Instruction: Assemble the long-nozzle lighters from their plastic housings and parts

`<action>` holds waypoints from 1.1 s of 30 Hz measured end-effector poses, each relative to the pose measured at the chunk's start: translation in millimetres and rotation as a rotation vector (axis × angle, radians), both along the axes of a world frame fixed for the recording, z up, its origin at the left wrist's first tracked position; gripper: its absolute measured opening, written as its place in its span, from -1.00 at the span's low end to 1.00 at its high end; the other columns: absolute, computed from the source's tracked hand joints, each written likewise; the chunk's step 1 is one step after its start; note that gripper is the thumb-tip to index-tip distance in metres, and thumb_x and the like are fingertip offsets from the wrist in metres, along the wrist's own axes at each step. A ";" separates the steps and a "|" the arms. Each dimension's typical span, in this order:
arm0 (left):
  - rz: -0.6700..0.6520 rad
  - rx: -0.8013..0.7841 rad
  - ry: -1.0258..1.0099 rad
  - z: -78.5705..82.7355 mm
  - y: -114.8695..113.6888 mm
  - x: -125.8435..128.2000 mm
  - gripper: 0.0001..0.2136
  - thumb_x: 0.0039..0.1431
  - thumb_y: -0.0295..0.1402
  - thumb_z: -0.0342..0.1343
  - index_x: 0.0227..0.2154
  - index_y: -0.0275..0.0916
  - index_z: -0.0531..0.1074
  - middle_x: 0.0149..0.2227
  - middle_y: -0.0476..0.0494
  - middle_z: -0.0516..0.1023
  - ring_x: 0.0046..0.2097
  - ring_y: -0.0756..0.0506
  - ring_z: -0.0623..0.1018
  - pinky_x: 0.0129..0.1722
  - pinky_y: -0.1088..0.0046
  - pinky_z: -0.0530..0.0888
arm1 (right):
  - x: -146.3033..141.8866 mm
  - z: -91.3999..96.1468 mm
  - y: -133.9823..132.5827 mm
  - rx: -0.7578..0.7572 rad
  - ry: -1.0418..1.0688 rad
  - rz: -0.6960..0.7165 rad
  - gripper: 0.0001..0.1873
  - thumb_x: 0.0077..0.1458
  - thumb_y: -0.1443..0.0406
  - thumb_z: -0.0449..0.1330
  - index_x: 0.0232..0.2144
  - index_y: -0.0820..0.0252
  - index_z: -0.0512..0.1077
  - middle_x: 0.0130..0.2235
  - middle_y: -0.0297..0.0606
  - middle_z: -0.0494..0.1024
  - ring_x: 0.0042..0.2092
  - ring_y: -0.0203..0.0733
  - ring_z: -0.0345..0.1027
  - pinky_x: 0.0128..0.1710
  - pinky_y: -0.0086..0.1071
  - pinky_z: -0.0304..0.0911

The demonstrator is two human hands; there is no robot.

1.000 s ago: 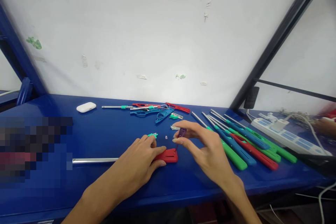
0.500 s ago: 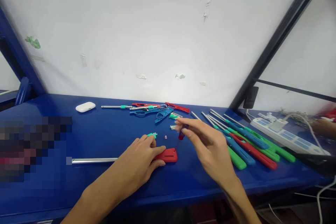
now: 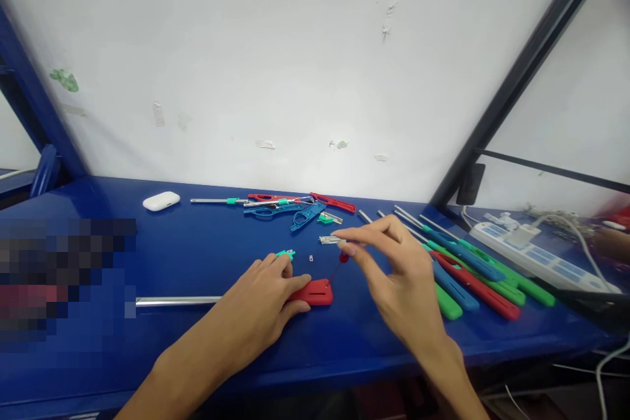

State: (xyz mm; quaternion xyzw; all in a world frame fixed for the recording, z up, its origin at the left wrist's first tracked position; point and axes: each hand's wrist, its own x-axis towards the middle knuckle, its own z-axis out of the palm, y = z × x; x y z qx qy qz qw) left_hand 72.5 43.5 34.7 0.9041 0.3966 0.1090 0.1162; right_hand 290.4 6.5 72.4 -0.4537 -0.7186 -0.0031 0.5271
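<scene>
My left hand (image 3: pixel 266 298) lies on the blue bench, its fingers closed over the red handle (image 3: pixel 315 291) of a long lighter whose silver tube (image 3: pixel 172 301) runs out to the left. My right hand (image 3: pixel 394 269) hovers just right of it, thumb and forefinger pinched on a small screwdriver with a red grip (image 3: pixel 343 256), its thin shaft angled down toward the red handle. A small silver metal piece (image 3: pixel 329 239) lies right by the pinching fingertips. A teal clip (image 3: pixel 286 253) and a tiny white part (image 3: pixel 312 258) rest on the bench beyond my left hand.
Several finished lighters (image 3: pixel 462 266) with green, blue and red handles lie in a row at the right. Loose lighter shells and tubes (image 3: pixel 290 205) sit near the wall, with a white earbud case (image 3: pixel 161 201) further left. A white power strip (image 3: pixel 536 252) lies at far right.
My right hand has lifted and drawn the screwdriver slightly right, up off the red handle. The left hand has stayed still.
</scene>
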 end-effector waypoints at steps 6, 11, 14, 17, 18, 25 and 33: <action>-0.003 0.001 -0.005 -3.0 0.2 -1.2 -0.71 0.52 -0.22 0.04 0.16 -0.03 0.54 -0.03 -0.19 0.48 -0.02 -0.28 0.50 0.03 0.01 0.46 | 0.0 0.2 2.9 -0.083 0.010 0.183 -0.66 0.43 0.45 0.14 0.06 -0.03 0.57 -0.01 -0.32 0.62 -0.03 -0.23 0.53 0.01 -0.36 0.46; -0.001 0.038 -0.035 -8.2 3.2 -1.6 -0.71 0.51 -0.20 0.05 0.17 -0.01 0.52 0.02 -0.20 0.47 0.00 -0.28 0.50 0.03 0.02 0.46 | -1.9 -1.5 2.1 -0.013 -0.033 0.052 -0.78 0.32 0.39 0.31 -0.05 0.01 0.64 -0.17 -0.28 0.54 -0.14 -0.19 0.51 -0.13 -0.36 0.48; -0.012 0.034 -0.046 -10.7 4.8 -2.7 -0.72 0.51 -0.20 0.05 0.16 0.01 0.52 -0.01 -0.18 0.48 -0.03 -0.26 0.50 0.02 0.05 0.46 | 0.0 0.1 1.0 -0.063 -0.044 0.164 -0.66 0.42 0.41 0.17 0.08 -0.04 0.60 0.06 -0.25 0.60 0.07 -0.16 0.51 0.07 -0.31 0.45; -0.015 0.022 -0.055 -11.9 5.5 -3.4 -0.74 0.50 -0.20 0.06 0.13 0.01 0.53 -0.04 -0.16 0.48 -0.04 -0.25 0.49 0.01 0.07 0.46 | 1.8 0.3 1.6 -0.059 -0.004 0.213 -0.63 0.40 0.45 0.17 0.07 -0.08 0.60 -0.06 -0.34 0.66 -0.07 -0.21 0.56 -0.04 -0.36 0.48; -0.011 0.020 -0.057 -12.1 5.5 -3.5 -0.75 0.50 -0.20 0.06 0.11 0.01 0.54 -0.03 -0.16 0.48 -0.04 -0.25 0.49 0.02 0.06 0.45 | 2.2 0.0 2.0 -0.040 0.005 0.179 -0.68 0.37 0.43 0.24 0.01 -0.07 0.63 -0.15 -0.35 0.65 -0.14 -0.22 0.55 -0.11 -0.38 0.48; -0.003 0.001 -0.065 -13.2 6.0 -4.0 -0.78 0.50 -0.20 0.08 0.08 0.02 0.54 -0.02 -0.14 0.47 -0.02 -0.26 0.49 0.04 0.04 0.43 | 2.2 -1.7 3.1 -0.075 -0.024 0.204 -0.58 0.44 0.44 0.11 0.17 -0.09 0.54 -0.02 -0.31 0.64 -0.01 -0.22 0.54 0.02 -0.36 0.45; -0.001 0.007 -0.083 -13.6 6.7 -4.1 -0.75 0.49 -0.21 0.07 0.11 0.02 0.55 0.00 -0.17 0.49 0.00 -0.28 0.49 0.06 0.05 0.42 | -0.9 -2.5 3.1 -0.071 -0.008 0.192 -0.60 0.45 0.45 0.09 0.14 -0.05 0.55 0.00 -0.30 0.63 0.00 -0.21 0.54 0.02 -0.33 0.46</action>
